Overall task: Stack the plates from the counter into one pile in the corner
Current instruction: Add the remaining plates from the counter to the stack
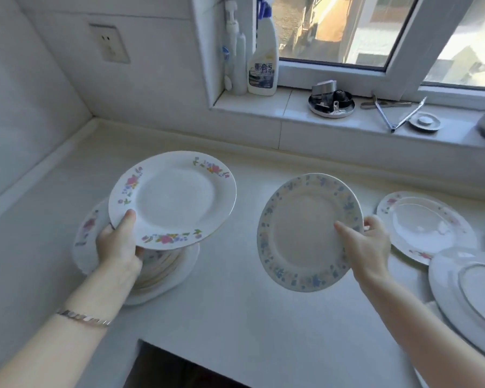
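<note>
White plates in both my hands above the pale table.

From the head camera: my left hand [118, 245] has its grip pinched on the rim of a pink-flowered plate [172, 200], thumb on top, held level over the pile [163, 273] standing toward the far-left corner. My right hand [371, 245] has its grip pinched on the right rim of a blue-flowered plate [308, 233], tilted, left of two more plates: a flowered plate [429, 228] lying further right and a plain plate [471, 289] nearer, overlapping its edge.
</note>
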